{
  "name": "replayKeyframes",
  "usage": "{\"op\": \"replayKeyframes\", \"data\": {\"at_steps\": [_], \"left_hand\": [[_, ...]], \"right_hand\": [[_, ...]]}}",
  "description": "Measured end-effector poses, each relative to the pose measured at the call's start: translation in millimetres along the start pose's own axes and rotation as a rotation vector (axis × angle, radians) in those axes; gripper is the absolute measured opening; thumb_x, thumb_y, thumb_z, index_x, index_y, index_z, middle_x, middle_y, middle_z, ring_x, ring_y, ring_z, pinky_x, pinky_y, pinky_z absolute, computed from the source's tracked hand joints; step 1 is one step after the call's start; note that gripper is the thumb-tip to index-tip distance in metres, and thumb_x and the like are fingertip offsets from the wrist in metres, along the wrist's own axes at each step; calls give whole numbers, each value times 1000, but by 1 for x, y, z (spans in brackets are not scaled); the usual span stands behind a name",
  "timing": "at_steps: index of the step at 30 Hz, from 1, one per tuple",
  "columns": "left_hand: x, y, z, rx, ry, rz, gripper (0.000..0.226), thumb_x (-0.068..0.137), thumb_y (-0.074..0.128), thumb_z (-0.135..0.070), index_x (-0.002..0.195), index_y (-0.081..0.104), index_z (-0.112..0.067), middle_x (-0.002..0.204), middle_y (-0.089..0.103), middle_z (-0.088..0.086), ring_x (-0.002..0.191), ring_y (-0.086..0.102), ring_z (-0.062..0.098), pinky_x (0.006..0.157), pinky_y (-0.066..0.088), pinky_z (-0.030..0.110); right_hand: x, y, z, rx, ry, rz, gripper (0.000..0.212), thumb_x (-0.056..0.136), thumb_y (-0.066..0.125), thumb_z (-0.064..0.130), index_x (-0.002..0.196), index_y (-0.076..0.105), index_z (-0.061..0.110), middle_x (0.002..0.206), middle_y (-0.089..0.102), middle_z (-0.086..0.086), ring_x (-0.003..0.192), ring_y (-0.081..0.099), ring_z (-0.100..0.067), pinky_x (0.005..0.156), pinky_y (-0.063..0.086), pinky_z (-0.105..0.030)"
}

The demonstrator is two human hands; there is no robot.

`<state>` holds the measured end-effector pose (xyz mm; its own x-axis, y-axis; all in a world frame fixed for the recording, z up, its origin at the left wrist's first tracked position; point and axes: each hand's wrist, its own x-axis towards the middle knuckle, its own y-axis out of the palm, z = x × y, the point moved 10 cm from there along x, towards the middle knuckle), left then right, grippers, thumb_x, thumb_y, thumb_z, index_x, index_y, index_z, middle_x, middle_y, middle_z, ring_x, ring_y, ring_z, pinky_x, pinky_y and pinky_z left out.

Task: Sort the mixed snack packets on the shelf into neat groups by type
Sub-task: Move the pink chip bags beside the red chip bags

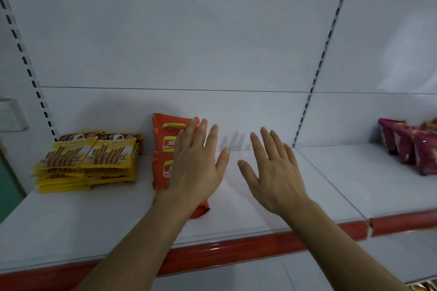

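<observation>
Orange snack packets (164,146) lie in a row running from the back panel toward the front of the white shelf (248,210). My left hand (196,163) hovers flat over them with straight fingers, covering their right side. My right hand (272,168) is spread open over bare shelf just to the right, holding nothing. Two stacks of yellow packets (87,160) with pictured brown sticks sit at the left end of the shelf.
Dark red packets (409,144) stand at the far right on the neighbouring shelf section. A red price rail (236,250) runs along the shelf's front edge. Slotted uprights (319,64) frame the white back panel.
</observation>
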<state>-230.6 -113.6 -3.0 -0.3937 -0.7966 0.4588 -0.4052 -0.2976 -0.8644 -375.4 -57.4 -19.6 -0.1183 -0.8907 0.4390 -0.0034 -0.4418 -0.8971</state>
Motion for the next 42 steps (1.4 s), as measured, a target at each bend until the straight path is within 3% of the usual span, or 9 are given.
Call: {"op": "replayKeyframes", "data": {"at_steps": [5, 15, 20, 26, 31, 35, 37, 39, 42], "left_hand": [[3, 16, -89, -2, 68, -25, 82, 96, 7, -68, 164, 22, -24, 173, 12, 3, 160, 2, 27, 127, 0, 46], [14, 92, -317, -85, 138, 63, 71, 104, 19, -62, 165, 5, -28, 174, -5, 0, 159, -13, 24, 128, -6, 44], [41, 120, -402, -105, 206, 87, 70, 105, 22, -60, 165, 8, -26, 174, 1, 3, 160, -7, 25, 127, -7, 43], [82, 160, -473, -190, 269, 132, 69, 105, 31, -57, 162, 22, -20, 168, 28, 4, 156, 18, 25, 128, 12, 41], [125, 207, -513, -315, 235, 212, 63, 104, 39, -56, 153, 37, -17, 147, 54, 6, 135, 49, 26, 109, 42, 40], [150, 238, -533, -331, 182, 271, 49, 104, 40, -59, 129, 52, -19, 114, 67, 2, 101, 64, 22, 74, 48, 31], [158, 252, -536, -322, 138, 306, 44, 104, 39, -60, 112, 55, -20, 100, 68, -1, 85, 63, 18, 62, 41, 28], [163, 262, -538, -326, 80, 323, 45, 102, 40, -63, 108, 52, -19, 98, 66, 0, 83, 62, 19, 64, 42, 30], [170, 275, -534, -401, -64, 317, 44, 99, 50, -62, 107, 47, -19, 98, 63, -2, 86, 62, 19, 71, 49, 33]], "right_hand": [[-30, -31, -83, -7, 101, -45, 77, 96, 7, 68, 160, 8, 25, 168, 0, -2, 155, -4, -22, 125, 7, -46], [-100, -71, -305, -78, 245, 4, 78, 94, 5, 69, 160, 9, 26, 168, 0, -2, 155, -5, -22, 125, 5, -43], [-112, -85, -391, -108, 308, -5, 78, 94, 6, 68, 160, 7, 26, 168, -1, -1, 155, -7, -22, 125, 2, -42], [-106, -76, -477, -66, 367, -56, 73, 97, 18, 65, 157, 21, 23, 166, 18, -6, 154, 10, -26, 123, 19, -46], [-86, -65, -538, -16, 418, -52, 68, 102, 26, 57, 158, 21, 18, 165, 22, -3, 153, 13, -23, 123, 17, -40], [-65, -59, -578, 46, 461, -17, 67, 104, 32, 54, 156, 23, 13, 159, 33, -6, 148, 25, -24, 120, 20, -35], [-57, -45, -595, 112, 510, 37, 61, 103, 35, 55, 149, 36, 14, 150, 46, -6, 140, 37, -26, 114, 30, -37], [-47, -29, -610, 206, 537, 63, 46, 101, 37, 55, 123, 53, 18, 124, 61, -5, 118, 53, -27, 97, 42, -39], [-37, -14, -630, 413, 574, 33, 41, 95, 46, 61, 94, 54, 21, 93, 64, -1, 90, 61, -23, 72, 46, -37]]}}
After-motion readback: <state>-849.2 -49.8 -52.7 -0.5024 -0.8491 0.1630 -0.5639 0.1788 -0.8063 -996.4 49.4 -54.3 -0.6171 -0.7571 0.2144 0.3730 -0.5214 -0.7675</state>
